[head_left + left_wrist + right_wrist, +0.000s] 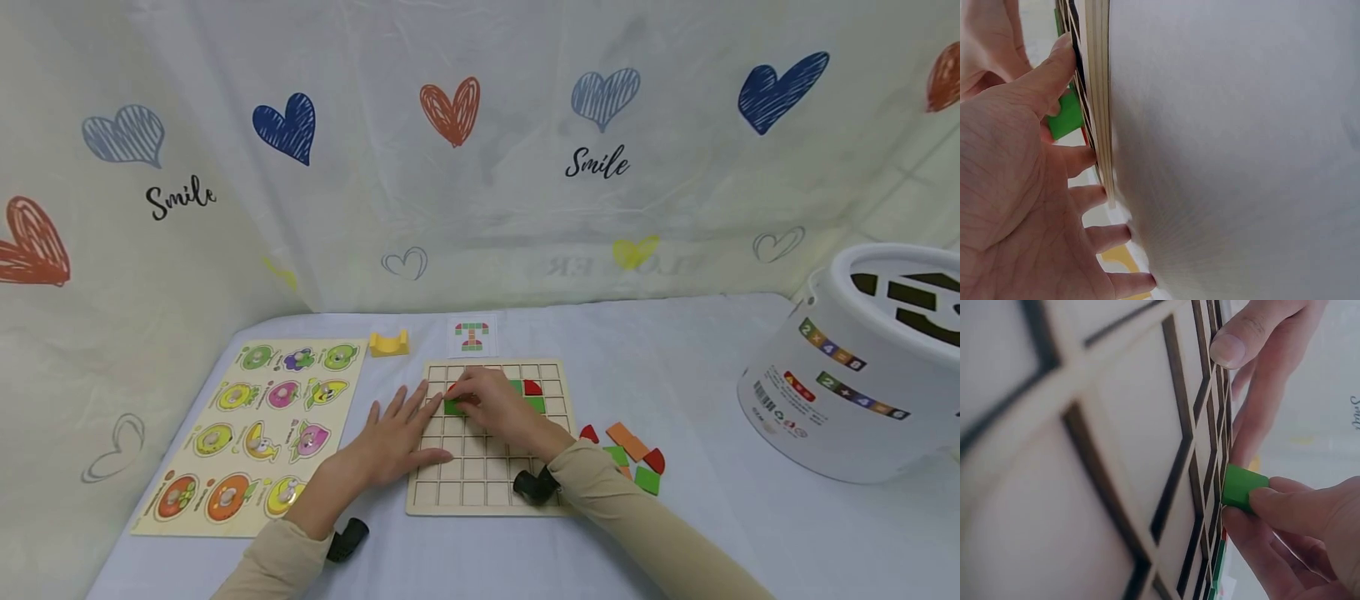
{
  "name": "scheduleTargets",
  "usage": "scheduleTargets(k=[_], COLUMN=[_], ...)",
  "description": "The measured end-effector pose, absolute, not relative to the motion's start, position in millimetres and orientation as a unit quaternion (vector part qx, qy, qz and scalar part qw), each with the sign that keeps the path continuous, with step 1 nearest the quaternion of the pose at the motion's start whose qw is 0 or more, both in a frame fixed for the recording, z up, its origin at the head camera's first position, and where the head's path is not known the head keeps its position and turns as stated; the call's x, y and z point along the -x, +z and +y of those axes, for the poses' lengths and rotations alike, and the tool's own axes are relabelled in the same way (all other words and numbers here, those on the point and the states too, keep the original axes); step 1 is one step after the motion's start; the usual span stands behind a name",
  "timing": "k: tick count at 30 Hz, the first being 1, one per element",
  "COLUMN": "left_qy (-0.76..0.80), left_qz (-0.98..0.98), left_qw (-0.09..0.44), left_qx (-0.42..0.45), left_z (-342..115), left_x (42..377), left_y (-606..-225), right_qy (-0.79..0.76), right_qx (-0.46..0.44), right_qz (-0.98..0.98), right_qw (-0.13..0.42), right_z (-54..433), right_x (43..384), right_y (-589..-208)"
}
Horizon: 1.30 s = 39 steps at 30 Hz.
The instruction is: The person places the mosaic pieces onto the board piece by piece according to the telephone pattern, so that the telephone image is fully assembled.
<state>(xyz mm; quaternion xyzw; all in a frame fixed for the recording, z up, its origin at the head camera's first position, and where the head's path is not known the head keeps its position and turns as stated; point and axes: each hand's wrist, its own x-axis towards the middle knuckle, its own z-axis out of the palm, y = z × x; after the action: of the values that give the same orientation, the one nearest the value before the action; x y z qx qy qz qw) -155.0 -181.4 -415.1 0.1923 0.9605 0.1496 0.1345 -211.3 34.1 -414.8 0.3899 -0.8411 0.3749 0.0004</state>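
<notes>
A green square tile [1241, 486] is pinched between the thumb and fingers of my right hand [498, 408], at the wooden grid board [450, 496], near its upper left. In the right wrist view the tile stands tilted up against the grid. My left hand [393, 442] lies spread along the board's left edge, its thumb over the grid and its fingertips at the rim and beyond. On the board, a red quarter-round piece [532, 387] sits above a green tile [536, 405]; my right hand hides part of that row.
Loose orange, green and red pieces [636, 446] lie right of the board. A card with a coloured T pattern [486, 346] and a yellow holder [388, 344] are behind it. A fruit puzzle board [300, 343] lies left; a white bucket [787, 433] stands right.
</notes>
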Motion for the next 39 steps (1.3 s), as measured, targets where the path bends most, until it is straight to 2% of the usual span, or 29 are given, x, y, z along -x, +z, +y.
scheduleTargets(k=[10, 22, 29, 39], left_qy=[0.146, 0.156, 0.162, 0.159], left_qz=[0.961, 0.959, 0.959, 0.959], left_qw=[0.136, 0.137, 0.136, 0.135], left_qx=[-0.190, -0.192, -0.189, -0.191], left_z=[-180, -182, -182, -181], left_x=[155, 153, 152, 151], left_y=[-413, -409, -412, -411], right_qy=[0.329, 0.241, 0.188, 0.221], right_qx=[-0.399, -0.398, -0.401, -0.414], right_qz=[-0.856, -0.885, -0.897, -0.883], right_qw=[0.013, -0.009, 0.000, -0.016], right_z=[32, 21, 17, 28], right_x=[213, 213, 210, 209], right_y=[-409, -398, -398, -400])
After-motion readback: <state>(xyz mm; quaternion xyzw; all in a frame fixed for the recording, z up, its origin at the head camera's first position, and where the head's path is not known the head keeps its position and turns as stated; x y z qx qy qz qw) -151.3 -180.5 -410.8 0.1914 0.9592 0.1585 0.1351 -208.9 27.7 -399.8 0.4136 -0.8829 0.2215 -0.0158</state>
